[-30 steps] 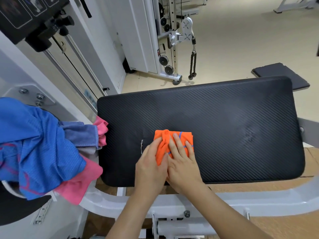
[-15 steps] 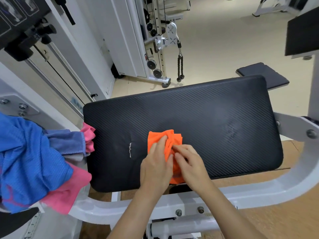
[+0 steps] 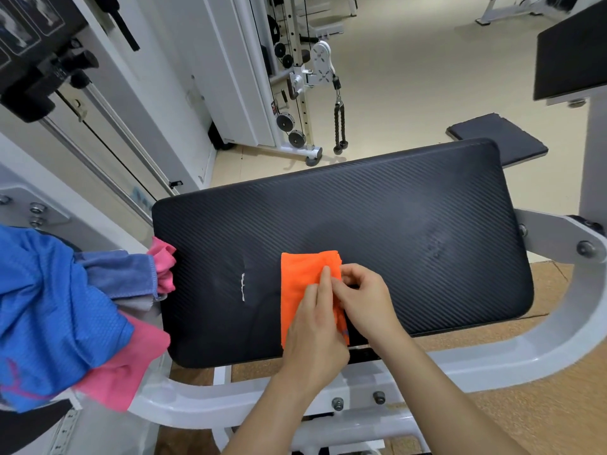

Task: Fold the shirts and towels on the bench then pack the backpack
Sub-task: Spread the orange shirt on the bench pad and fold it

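Towel-folding step: the orange towel [image 3: 302, 274] lies near the front edge of the black surface [image 3: 394, 224]. The left grip [image 3: 315, 326] (a bare hand) presses it flat, fingers straight; the right grip [image 3: 364, 297] pinches its right edge. Next, probably fold that edge over squarely.

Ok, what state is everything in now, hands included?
orange towel: partly folded, on the bench pad.
left hand: flat, pressing the towel.
right hand: pinching the towel's edge.
blue shirt: unfolded, heaped left of pad.
purple towel: bunched in that heap.
pink cloth: crumpled, same heap.
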`<state>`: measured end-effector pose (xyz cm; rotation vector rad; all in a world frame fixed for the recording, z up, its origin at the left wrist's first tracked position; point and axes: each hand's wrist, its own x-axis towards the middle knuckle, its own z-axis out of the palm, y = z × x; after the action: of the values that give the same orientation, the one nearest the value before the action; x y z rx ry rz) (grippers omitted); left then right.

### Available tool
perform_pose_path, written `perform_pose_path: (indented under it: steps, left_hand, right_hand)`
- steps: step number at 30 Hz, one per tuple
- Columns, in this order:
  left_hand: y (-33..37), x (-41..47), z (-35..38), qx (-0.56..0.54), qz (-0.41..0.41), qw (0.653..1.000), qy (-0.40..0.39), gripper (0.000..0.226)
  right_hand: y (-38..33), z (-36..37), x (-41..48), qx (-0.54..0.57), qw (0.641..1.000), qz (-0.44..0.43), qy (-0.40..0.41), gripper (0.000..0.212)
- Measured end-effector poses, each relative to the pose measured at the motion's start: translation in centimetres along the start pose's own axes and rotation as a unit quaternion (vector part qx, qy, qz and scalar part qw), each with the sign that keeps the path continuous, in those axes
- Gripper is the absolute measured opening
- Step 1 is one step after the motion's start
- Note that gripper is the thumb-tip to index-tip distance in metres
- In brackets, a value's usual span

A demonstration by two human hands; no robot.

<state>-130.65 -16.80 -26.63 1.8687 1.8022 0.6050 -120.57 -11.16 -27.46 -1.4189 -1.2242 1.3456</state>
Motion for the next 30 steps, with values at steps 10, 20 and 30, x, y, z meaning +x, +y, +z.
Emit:
perform_pose_path:
  steps: [10, 20, 30]
  left_hand:
    - [-0.6, -0.8, -0.8, 0.116, -0.017, 0.993, -0.025, 0.078]
    - [-3.3, 2.3, -1.4, 0.376, 0.136, 0.916, 0.021, 0.086]
    - [-4.6, 3.1, -2.0, 0.339, 0.144, 0.927, -0.070, 0.089]
  right_hand:
    - [1.3, 0.5, 0.4, -0.096, 0.993, -0.052, 0.033, 0.009]
    - [2.4, 1.3, -2.3, -0.277, 0.911, -0.258, 0.163, 0.021]
    - [5.1, 1.1, -2.9, -0.262, 0.928, -0.256, 0.072, 0.013]
